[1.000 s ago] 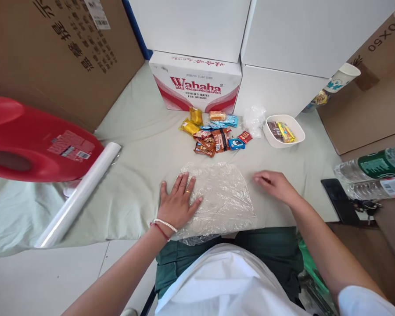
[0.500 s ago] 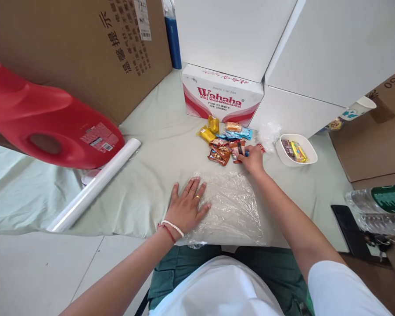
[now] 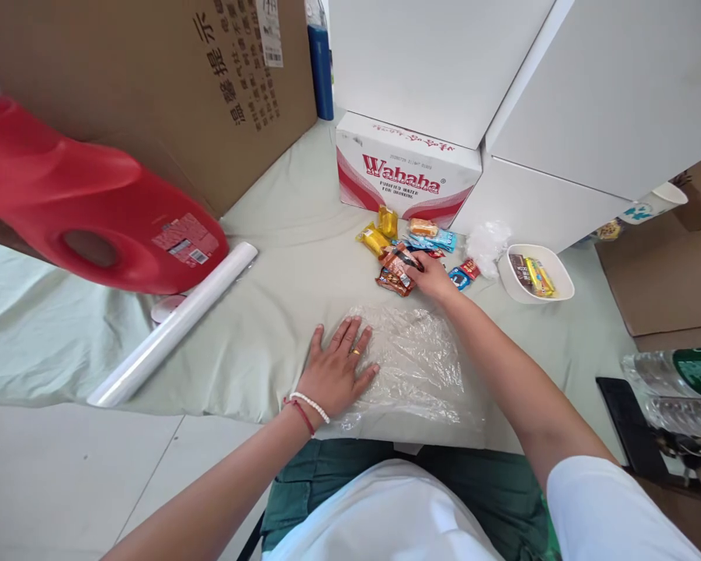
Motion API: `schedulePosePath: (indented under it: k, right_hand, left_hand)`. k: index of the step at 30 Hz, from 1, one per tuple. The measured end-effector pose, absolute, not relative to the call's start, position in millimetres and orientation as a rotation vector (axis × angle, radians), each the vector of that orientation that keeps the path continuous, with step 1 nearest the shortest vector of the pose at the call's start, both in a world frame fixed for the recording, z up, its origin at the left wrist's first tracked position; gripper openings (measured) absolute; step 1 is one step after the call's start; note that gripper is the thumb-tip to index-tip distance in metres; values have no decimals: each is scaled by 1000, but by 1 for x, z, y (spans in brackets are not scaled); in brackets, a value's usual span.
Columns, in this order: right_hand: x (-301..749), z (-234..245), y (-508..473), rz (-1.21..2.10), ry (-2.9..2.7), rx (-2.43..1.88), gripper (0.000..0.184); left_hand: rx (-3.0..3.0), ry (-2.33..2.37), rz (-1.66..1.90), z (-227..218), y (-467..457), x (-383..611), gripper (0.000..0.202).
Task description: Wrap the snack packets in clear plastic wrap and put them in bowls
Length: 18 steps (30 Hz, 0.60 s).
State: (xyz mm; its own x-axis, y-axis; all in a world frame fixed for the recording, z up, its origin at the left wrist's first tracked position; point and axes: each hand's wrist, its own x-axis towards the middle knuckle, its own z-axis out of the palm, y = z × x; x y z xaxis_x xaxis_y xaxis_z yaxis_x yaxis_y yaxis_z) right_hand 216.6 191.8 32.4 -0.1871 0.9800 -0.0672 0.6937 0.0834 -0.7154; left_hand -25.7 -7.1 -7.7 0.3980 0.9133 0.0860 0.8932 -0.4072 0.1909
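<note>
Sliding left across the snack pile since half a second ago, the right hand (image 3: pixel 431 277) now pinches what looks like a brown snack packet (image 3: pixel 398 269), its print too small to read. At seven o'clock from it the left hand (image 3: pixel 336 374) lies flat, fingers spread and holding nothing, on a crinkled clear film sheet (image 3: pixel 424 366). At twelve o'clock stands a white-and-red carton (image 3: pixel 409 175) reading "Wahaha, purified water for drinking". At three o'clock a white bowl (image 3: pixel 565 287) holds bars. Bottles (image 3: pixel 678 386) are cut off at the right edge.
</note>
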Motion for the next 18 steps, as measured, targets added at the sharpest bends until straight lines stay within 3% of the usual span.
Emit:
schedulePosePath:
  k: [8,12,18]
  right_hand:
    - [187,51,202,492,-2180,-2108,51]
    - [180,57,200,606,-2180,-2190,62]
    - [180,52,193,757,-1943,-2176,61]
  left_hand:
    - [2513,1648,261,-7,-6,-26,69]
    - [2538,1660,272,-7,-7,-25,67]
    - [2564,1660,237,-6,-7,-24,67]
